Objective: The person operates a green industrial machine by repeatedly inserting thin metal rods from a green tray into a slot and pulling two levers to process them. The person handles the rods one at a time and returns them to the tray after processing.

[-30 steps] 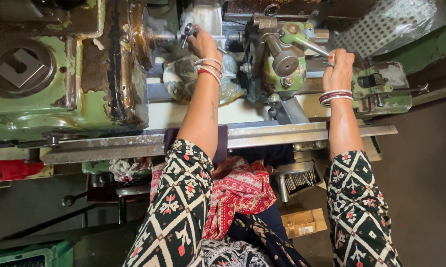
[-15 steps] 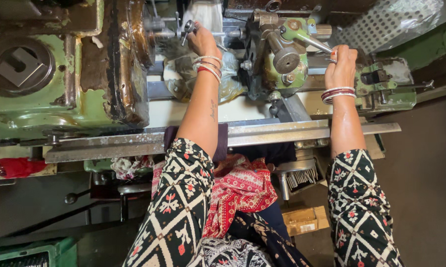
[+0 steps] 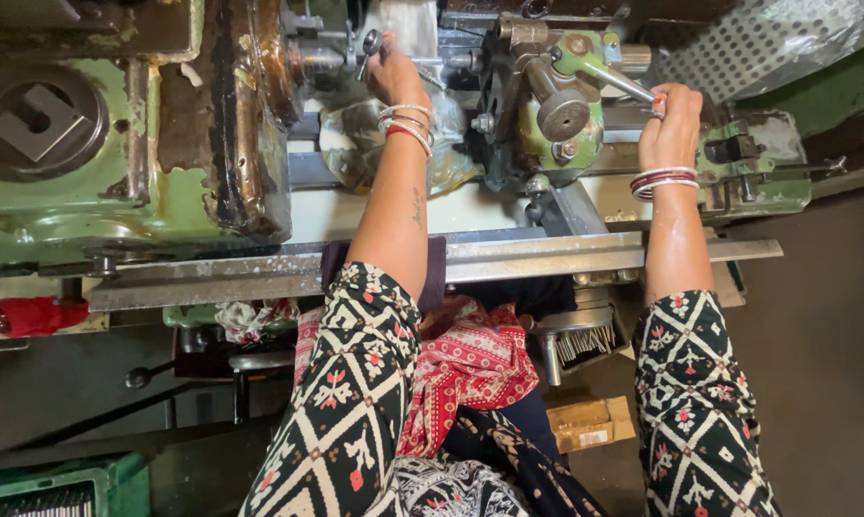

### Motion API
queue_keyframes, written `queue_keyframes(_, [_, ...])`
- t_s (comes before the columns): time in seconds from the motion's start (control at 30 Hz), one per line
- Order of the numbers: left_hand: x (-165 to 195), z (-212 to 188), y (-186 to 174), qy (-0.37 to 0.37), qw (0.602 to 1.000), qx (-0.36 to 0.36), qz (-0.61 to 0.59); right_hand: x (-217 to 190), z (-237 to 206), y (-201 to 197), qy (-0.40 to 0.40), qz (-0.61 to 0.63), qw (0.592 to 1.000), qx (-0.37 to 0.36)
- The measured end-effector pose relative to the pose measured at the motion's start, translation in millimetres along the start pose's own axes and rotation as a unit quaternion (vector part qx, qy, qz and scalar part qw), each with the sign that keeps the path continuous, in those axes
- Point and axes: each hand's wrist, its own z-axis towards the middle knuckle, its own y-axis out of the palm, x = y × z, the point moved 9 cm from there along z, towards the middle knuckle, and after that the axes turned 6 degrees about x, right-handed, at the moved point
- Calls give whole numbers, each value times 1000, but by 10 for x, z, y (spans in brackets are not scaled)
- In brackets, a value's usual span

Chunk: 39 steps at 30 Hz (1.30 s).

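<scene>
Lever (image 3: pixel 612 77) gripped by right hand (image 3: pixel 671 120); left hand (image 3: pixel 392 72) pinches a half-hidden workpiece (image 3: pixel 367 43).

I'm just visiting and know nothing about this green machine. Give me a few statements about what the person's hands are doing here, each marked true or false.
1. The right hand grips a metal lever on the machine. True.
2. The left hand rests in the person's lap. False: it reaches up to a small metal part near the middle of the green machine.
3. Both wrists wear bangles. True: the left wrist bangles and the right wrist bangles both show.
4. The person wears plain white sleeves. False: the sleeves are black with a patterned print.
5. A small cardboard box sits on top of the machine. False: it lies low, beneath the machine's metal rail.
</scene>
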Motion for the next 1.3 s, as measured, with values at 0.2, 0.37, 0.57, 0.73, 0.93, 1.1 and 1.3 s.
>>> queue_keyframes(0.2, [22,-29,-31,-1,998,8,67,36,-43,25,-2,14,1000,-8])
queue_keyframes(0.37, [44,-79,-43,9,998,2,65,167,125,57,6,0,998,-66])
queue_keyframes(0.57, [-14,103,-35,1,999,11,46,454,163,300,273,143,912,-272])
queue_keyframes(0.73, [-80,230,-73,-71,982,56,-168,72,-76,104,102,-120,982,-106])
queue_keyframes(0.93, [-227,98,-157,-81,996,44,2,210,243,134,54,-57,988,-136])
queue_keyframes(1.1, [-323,199,-263,-102,993,61,1,307,347,165,69,-53,989,-121])
queue_keyframes(1.3, [-273,207,-229,-101,993,26,-55,284,337,164,49,-28,989,-139])
